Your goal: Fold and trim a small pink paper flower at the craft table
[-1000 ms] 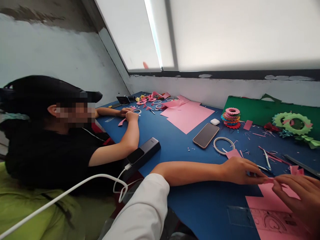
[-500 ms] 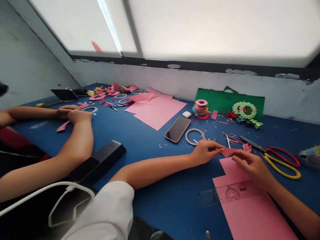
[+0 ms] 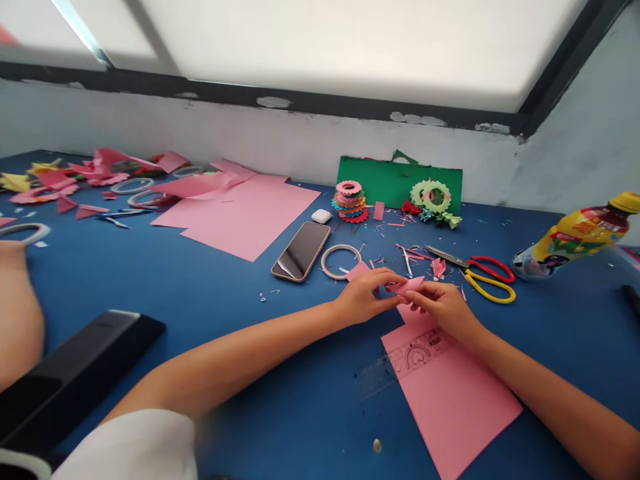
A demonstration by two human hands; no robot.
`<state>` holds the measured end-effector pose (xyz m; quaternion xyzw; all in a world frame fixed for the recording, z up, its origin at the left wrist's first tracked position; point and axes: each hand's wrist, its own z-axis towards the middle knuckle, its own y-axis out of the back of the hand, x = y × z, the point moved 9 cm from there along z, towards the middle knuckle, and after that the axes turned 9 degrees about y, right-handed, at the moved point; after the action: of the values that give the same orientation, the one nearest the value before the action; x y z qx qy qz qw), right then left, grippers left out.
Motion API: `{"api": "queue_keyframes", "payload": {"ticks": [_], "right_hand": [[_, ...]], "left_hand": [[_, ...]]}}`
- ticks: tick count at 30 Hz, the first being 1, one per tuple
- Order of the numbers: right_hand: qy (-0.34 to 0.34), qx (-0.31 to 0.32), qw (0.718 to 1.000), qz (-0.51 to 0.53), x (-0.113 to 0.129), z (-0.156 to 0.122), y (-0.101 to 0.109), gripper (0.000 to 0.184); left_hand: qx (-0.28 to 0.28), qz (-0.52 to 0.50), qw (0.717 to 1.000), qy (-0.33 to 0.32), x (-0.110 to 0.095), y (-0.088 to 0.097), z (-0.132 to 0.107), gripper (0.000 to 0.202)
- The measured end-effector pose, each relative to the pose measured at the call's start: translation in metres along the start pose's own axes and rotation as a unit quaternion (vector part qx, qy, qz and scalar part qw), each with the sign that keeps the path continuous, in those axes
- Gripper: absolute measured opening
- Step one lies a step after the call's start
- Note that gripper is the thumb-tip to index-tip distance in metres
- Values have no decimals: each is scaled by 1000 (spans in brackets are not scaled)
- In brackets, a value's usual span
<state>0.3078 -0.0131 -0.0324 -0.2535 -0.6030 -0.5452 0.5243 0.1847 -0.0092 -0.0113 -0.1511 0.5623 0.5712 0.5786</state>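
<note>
Centre frame, the left hand [image 3: 361, 298] and right hand [image 3: 440, 303] meet over a small pink paper scrap [image 3: 407, 285]; below them lies the pink paper sheet [image 3: 450, 400] under a clear plastic ruler [image 3: 400, 360]. Red-and-yellow scissors [image 3: 480, 275] sit right, a black smartphone [image 3: 301, 251] upper left.

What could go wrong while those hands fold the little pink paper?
The small pink paper piece is pinched between the left hand and right hand, so it might tear or crease crookedly. The scissors lie close by the right hand; a careless reach could poke a finger. The bottle lies on its side and might roll.
</note>
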Motion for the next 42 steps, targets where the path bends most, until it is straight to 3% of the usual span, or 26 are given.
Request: {"api": "queue_keyframes", "payload": {"ticks": [7,12,16,25,31,38,42], "right_hand": [[20,48,999,-1,0,2,-2,31],[47,113,992,-26,9,-2,-13,32],[44,145,988,-42,7,-6,-19,34],[34,39,995,-82,-7,-1,-3,29],[90,32,982,-160,1,0,-3,15],[52,66,989,-119,3,-3,-14,15],[101,62,977,-176,6,-5,-17,14]], "left_hand": [[63,-56,990,109,16,-6,4,30],[39,-59,991,117,19,-1,3,28],[61,-49,989,125,21,-6,1,25],[88,-20,987,131,21,-10,0,16],[98,16,985,141,24,-10,-1,16],[197,59,971,121,19,-9,-2,11],[211,115,967,88,10,-8,-4,13]]}}
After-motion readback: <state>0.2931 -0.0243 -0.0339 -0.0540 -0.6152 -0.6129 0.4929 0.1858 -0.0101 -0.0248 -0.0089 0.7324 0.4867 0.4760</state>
